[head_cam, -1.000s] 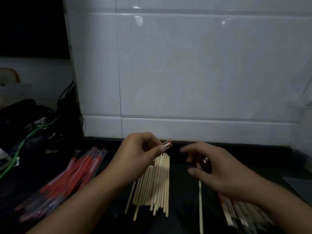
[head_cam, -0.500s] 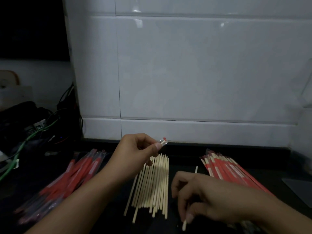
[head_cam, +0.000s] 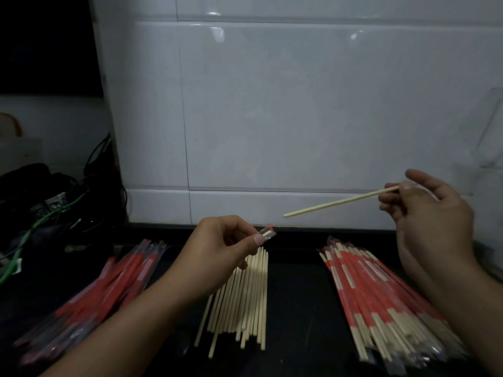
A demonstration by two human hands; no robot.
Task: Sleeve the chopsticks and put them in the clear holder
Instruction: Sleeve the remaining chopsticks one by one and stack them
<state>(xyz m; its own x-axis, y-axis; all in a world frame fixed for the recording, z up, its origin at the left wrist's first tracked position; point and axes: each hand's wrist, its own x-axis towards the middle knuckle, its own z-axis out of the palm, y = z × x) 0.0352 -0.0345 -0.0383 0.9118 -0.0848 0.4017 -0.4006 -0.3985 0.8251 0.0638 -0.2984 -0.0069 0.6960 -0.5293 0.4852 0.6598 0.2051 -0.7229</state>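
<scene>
My left hand [head_cam: 223,248] pinches the open end of a clear and red sleeve [head_cam: 267,232] above the counter; a chopstick end shows inside it. My right hand [head_cam: 424,219] is raised at the right and pinches one bare wooden chopstick [head_cam: 340,201], whose free tip points left and down toward the sleeve, a short gap away. Below lies a pile of bare chopsticks [head_cam: 245,300]. Empty red sleeves [head_cam: 109,289] lie at the left, sleeved chopsticks [head_cam: 381,303] at the right. The clear holder [head_cam: 487,137] hangs on the wall at the far right.
The black counter [head_cam: 296,295] runs along a white tiled wall [head_cam: 272,118]. A tangle of black and green cables [head_cam: 49,208] fills the left side beyond the empty sleeves.
My right hand picked one chopstick off the counter and lifted it up to the right, uncovering the sleeved pile. My left hand kept the sleeve almost still.
</scene>
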